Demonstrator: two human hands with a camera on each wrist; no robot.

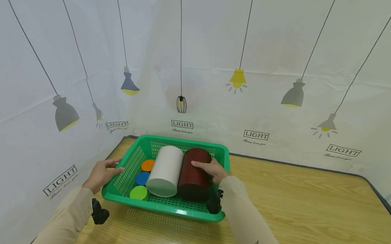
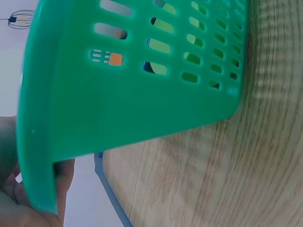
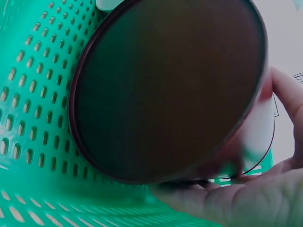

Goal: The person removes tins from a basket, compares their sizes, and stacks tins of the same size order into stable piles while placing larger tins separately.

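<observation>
Right fingers (image 1: 200, 165) grip a maroon cylinder (image 1: 194, 178) below "LIGHT" lettering (image 1: 182, 124).

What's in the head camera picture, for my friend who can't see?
A person's right hand grips a dark red cylinder beside a white cylinder in a green basket, while the left hand holds its rim. An orange disc, a blue disc and a lime disc show alongside.

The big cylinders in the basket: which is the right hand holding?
The dark red cylinder: the right hand grips it, while neither hand holds the white cylinder.
</observation>
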